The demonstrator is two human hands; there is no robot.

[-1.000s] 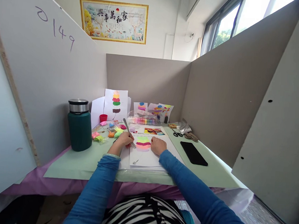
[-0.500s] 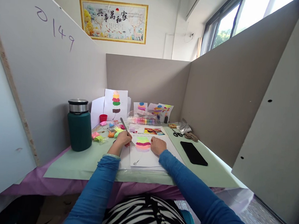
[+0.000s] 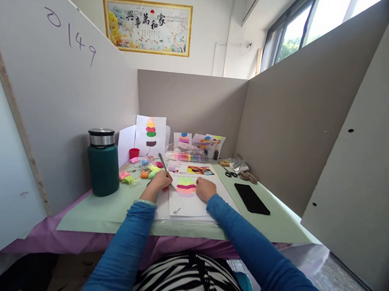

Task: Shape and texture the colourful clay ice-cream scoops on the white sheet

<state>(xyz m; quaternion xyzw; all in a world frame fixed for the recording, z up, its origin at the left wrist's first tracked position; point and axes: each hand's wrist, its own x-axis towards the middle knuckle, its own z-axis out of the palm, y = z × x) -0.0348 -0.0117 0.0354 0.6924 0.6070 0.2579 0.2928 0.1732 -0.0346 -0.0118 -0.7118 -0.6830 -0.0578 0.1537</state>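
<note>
My left hand is closed around a metal fork, its handle slanting up and its tines pointing down at the left edge of a coloured picture. That picture, with yellow-green, dark pink and pale pink bands, lies on a white sheet in front of me. Curled on the sheet at the right edge of the bands is my right hand. Its fingers are closed, and whatever they may hold is hidden. Small bags of coloured clay lie just beyond my left hand.
A green bottle stands at the left. On the right lie a black phone, scissors and a brown lump. Behind are a red cup, propped picture cards and a clear pack of colours. Partitions enclose the table.
The fork's handle has tipped slightly to the right and more upright in my left hand. My right hand stays in the same place.
</note>
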